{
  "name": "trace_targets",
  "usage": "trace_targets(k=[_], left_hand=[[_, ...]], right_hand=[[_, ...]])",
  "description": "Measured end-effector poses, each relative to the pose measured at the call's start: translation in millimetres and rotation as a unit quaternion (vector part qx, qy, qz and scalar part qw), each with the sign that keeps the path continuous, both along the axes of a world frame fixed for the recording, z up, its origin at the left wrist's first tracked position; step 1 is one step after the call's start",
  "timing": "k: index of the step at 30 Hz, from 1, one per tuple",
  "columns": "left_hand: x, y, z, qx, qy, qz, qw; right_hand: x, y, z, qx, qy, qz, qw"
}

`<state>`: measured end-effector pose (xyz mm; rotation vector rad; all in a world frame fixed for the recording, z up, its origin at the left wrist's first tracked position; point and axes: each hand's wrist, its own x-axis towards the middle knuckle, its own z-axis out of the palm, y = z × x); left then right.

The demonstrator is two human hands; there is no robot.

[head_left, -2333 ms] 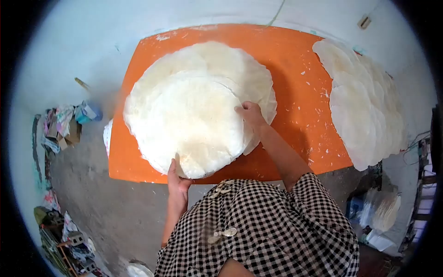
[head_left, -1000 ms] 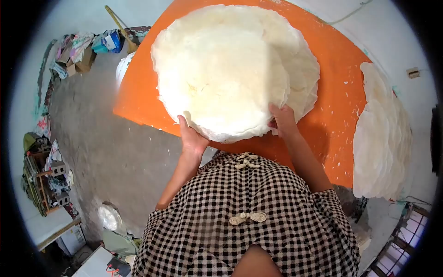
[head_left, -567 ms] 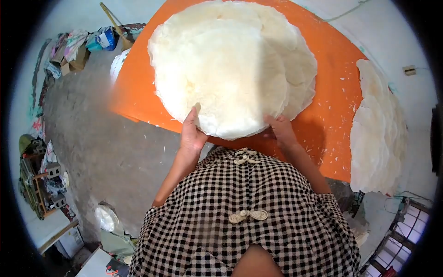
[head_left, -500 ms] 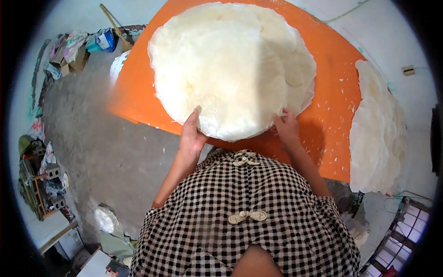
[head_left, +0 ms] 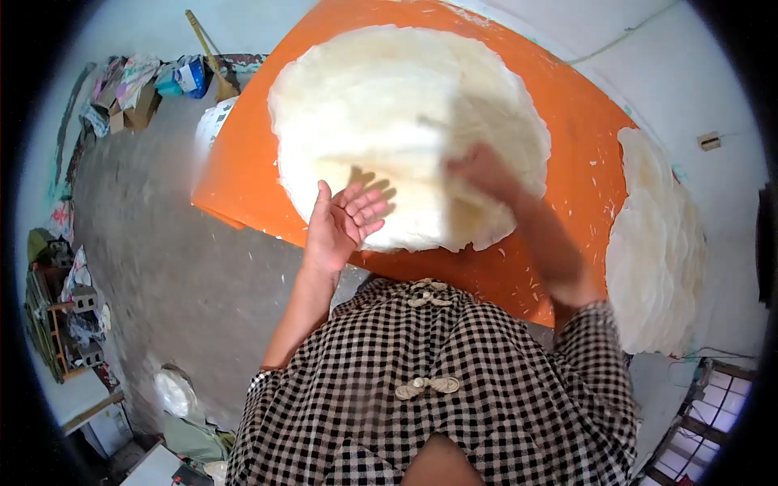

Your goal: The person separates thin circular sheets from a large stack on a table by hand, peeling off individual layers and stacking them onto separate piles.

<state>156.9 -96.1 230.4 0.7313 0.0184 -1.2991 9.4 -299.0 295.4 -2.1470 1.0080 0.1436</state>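
A large, roughly round stack of thin, pale, cream-coloured sheets (head_left: 365,105) lies on the orange tabletop (head_left: 251,162), its edges ragged. My left hand (head_left: 344,223) is at the stack's near left edge, palm turned up and fingers spread, with nothing in it. Above the right part of the stack is my right hand (head_left: 482,172), smeared by motion. Its fingers are too blurred to show whether they hold anything. Sunlight falls on the stack's left part, and the right part is in shade.
At the right, another pile of pale sheets (head_left: 655,243) leans by the wall. Small white flakes dot the orange surface. On the far left floor are a broom (head_left: 203,40), a cardboard box (head_left: 142,109) and bags. Shelving (head_left: 61,324) stands at the left.
Both hands have left the stack's near edge. My left hand has opened palm up; my right hand has moved up and inward over the stack. The near edge of the top sheet looks different.
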Motion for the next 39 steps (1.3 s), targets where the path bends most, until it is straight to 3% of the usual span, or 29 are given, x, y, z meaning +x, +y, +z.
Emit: trace_targets(k=[1,2,4,5,9,10,11,12,13,15,19,23,29,33,36,39], left_hand=[[4.8,4.0,-6.4,0.047,-0.022,0.009,0.999],[12.6,8.3,-16.4,0.093,-0.045,0.018,0.994],[21.1,11.1,-20.4,0.159,-0.076,0.050,0.983],[22.4,12.2,-20.6,0.156,-0.085,0.061,0.982],[18.8,10.0,-15.7,0.160,-0.103,0.100,0.977],[19.1,8.6,-13.4,0.163,-0.107,0.110,0.975],[20.1,8.9,-14.3,0.164,-0.115,0.124,0.972],[20.7,10.1,-15.6,0.166,-0.122,0.137,0.969],[20.8,12.5,-17.0,0.169,-0.130,0.151,0.965],[14.9,25.6,-15.9,0.204,-0.170,0.190,0.945],[4.1,46.8,-33.4,0.212,-0.147,0.196,0.946],[2.6,41.1,-29.0,0.254,-0.179,0.209,0.927],[11.9,25.4,-20.7,0.290,-0.164,0.139,0.933],[14.9,18.9,-16.8,0.273,-0.153,0.081,0.946],[19.1,16.7,-18.9,0.267,-0.215,0.086,0.936],[12.8,11.2,-6.6,0.216,-0.116,0.146,0.959]], right_hand=[[3.7,-24.7,5.5,-0.107,-0.134,0.001,0.985],[14.8,-45.2,37.8,-0.103,-0.092,-0.038,0.990],[24.3,-75.1,92.0,-0.168,-0.198,-0.031,0.965],[26.5,-79.1,124.0,-0.276,-0.193,-0.011,0.941],[34.9,-43.9,152.7,-0.595,-0.181,0.005,0.783],[42.4,-32.1,136.2,-0.638,-0.186,0.020,0.747],[57.6,-44.2,102.8,-0.717,-0.197,0.054,0.667],[69.2,-49.6,67.9,-0.689,-0.216,0.094,0.686],[77.2,-29.0,50.5,-0.625,-0.068,0.114,0.769],[73.3,-15.6,-24.9,-0.503,-0.222,0.161,0.819],[60.2,44.6,-69.1,-0.383,-0.178,0.208,0.882],[61.3,62.4,-62.7,-0.343,-0.155,0.220,0.900],[56.6,76.5,-65.0,-0.295,-0.097,0.233,0.921],[53.8,73.8,-61.0,-0.285,-0.158,0.219,0.920],[56.3,80.5,-59.4,-0.290,-0.176,0.224,0.914],[54.3,91.6,-62.7,-0.289,-0.186,0.215,0.914]])
